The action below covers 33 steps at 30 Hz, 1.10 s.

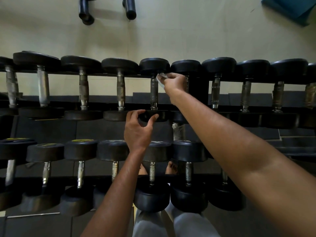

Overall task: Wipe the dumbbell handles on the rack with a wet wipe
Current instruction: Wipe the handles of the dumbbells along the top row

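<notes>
A two-tier rack [198, 86] carries rows of black-headed dumbbells with steel handles. On the upper tier, my right hand [172, 82] pinches a white wet wipe [161, 79] against the far end of one dumbbell handle [153, 93], just under its far head. My left hand [138, 130] curls its thumb and fingers round the near head [151, 115] of that same dumbbell. The wipe is mostly hidden by my fingers.
More dumbbells fill the upper tier on both sides and the lower tier [152, 171] close to my legs. Beyond the rack lie a pale floor, two black bar ends [130, 9] and a blue object [290, 7] at the far right.
</notes>
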{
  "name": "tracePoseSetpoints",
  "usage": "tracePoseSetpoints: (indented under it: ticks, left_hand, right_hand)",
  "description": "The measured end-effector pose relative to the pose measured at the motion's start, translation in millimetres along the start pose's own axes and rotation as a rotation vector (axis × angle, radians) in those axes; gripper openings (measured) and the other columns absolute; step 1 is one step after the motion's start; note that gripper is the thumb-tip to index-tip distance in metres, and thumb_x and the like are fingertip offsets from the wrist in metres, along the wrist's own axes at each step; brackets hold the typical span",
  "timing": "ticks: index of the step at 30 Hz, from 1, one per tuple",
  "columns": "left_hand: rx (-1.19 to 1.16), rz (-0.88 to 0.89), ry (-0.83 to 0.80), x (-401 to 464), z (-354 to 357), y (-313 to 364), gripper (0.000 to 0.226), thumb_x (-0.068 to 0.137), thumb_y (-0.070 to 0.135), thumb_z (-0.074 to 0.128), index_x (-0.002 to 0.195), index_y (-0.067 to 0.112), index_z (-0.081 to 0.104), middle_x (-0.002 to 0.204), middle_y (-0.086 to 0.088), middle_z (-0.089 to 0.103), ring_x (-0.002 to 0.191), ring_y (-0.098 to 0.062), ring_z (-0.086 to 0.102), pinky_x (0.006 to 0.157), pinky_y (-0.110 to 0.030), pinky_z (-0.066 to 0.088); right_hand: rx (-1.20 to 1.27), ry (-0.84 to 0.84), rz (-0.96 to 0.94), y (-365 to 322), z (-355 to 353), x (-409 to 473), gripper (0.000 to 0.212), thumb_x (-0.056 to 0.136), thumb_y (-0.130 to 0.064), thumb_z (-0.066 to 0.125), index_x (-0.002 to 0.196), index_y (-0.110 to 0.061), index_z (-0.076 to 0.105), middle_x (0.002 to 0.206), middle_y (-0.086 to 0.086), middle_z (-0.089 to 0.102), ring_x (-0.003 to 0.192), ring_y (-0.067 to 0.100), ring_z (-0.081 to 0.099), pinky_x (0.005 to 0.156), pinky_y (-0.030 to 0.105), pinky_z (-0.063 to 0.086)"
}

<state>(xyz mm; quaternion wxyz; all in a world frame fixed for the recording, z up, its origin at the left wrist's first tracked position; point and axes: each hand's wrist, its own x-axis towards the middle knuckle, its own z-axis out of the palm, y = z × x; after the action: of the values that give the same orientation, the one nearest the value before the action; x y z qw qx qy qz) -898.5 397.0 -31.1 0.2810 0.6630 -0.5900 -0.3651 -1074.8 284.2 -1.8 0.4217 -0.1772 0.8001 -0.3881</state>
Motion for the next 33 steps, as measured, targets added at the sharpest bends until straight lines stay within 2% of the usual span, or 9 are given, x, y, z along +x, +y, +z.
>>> tracePoseSetpoints:
  ticks: [3,6,9,12,14,17,22,29,33]
  left_hand:
    - [-0.009,-0.008,0.022,-8.3,4.3,0.6,0.052,0.089,0.060,0.081,0.126,0.027,0.066,0.124,0.016,0.058,0.099,0.001,0.059,0.078,-0.011,0.049]
    - [-0.028,-0.046,0.071,-19.4,8.4,3.2,0.055,0.092,0.061,0.077,0.131,0.023,0.066,0.132,0.015,0.060,0.110,0.007,0.054,0.079,-0.001,0.040]
    - [-0.020,-0.113,0.132,-28.8,14.1,6.8,0.062,0.092,0.069,0.073,0.133,0.022,0.066,0.135,0.013,0.063,0.113,0.005,0.057,0.078,-0.015,0.045]
    - [-0.049,-0.283,0.164,-33.5,20.7,7.9,0.076,0.084,0.080,0.072,0.134,0.023,0.067,0.136,0.010,0.067,0.122,-0.009,0.063,0.090,-0.027,0.050]
    - [-0.165,-0.459,0.148,-33.2,24.7,5.6,0.087,0.075,0.085,0.075,0.138,0.025,0.066,0.139,0.010,0.067,0.130,-0.011,0.061,0.104,-0.032,0.050]
    - [-0.459,-0.611,0.084,-29.9,30.4,0.7,0.089,0.072,0.072,0.087,0.143,0.023,0.065,0.142,0.010,0.066,0.135,-0.010,0.058,0.117,-0.033,0.045]
    - [-0.676,-0.638,0.058,-23.0,31.7,-5.2,0.083,0.071,0.051,0.098,0.141,0.021,0.066,0.139,0.010,0.067,0.133,-0.007,0.059,0.110,-0.022,0.047]
    - [-0.672,-0.642,0.033,-19.8,26.9,-9.2,0.085,0.066,0.054,0.100,0.138,0.021,0.068,0.136,0.009,0.068,0.128,-0.008,0.062,0.109,-0.026,0.049]
    - [-0.620,-0.622,0.015,-17.1,24.2,-11.4,0.081,0.066,0.053,0.100,0.134,0.020,0.070,0.132,0.009,0.070,0.125,-0.008,0.063,0.108,-0.026,0.049]
  right_hand:
    - [-0.358,0.020,-0.475,6.6,-8.4,-12.1,0.018,0.095,-0.046,0.076,0.100,-0.030,0.083,0.087,-0.016,0.077,0.081,0.003,0.070,0.065,0.023,0.052]
    - [-0.710,0.012,-0.944,-1.3,-2.9,-8.9,0.019,0.100,-0.044,0.068,0.106,-0.034,0.083,0.089,-0.010,0.081,0.078,0.016,0.075,0.067,0.032,0.057]
    - [-1.117,-0.032,-1.125,-20.4,11.0,-1.0,0.023,0.105,-0.032,0.061,0.117,-0.036,0.080,0.095,-0.004,0.081,0.083,0.027,0.077,0.071,0.037,0.059]
    - [-1.456,-0.148,-1.118,-31.9,13.2,1.2,0.040,0.102,-0.007,0.052,0.122,-0.033,0.075,0.106,-0.001,0.079,0.094,0.032,0.075,0.070,0.034,0.049]
    - [-1.545,-0.162,-1.092,-37.3,11.1,-0.9,0.038,0.101,-0.001,0.050,0.114,-0.026,0.075,0.102,0.003,0.077,0.093,0.033,0.074,0.068,0.034,0.043]
    - [-1.579,-0.173,-1.046,-43.6,13.1,-5.3,0.035,0.099,0.004,0.051,0.106,-0.019,0.076,0.091,0.008,0.073,0.088,0.035,0.073,0.067,0.035,0.042]
    - [-1.579,-0.246,-1.022,-50.9,19.0,-6.3,0.033,0.099,-0.002,0.059,0.113,-0.024,0.079,0.088,0.005,0.070,0.078,0.031,0.063,0.066,0.034,0.041]
    - [-1.641,-0.481,-0.971,-46.7,27.5,-17.8,0.019,0.099,-0.019,0.068,0.112,-0.025,0.080,0.101,0.003,0.076,0.089,0.028,0.068,0.072,0.035,0.054]
    - [-1.592,-0.597,-0.901,-29.1,26.6,-24.5,0.026,0.097,-0.031,0.072,0.123,-0.028,0.076,0.111,0.000,0.073,0.097,0.024,0.066,0.077,0.036,0.057]
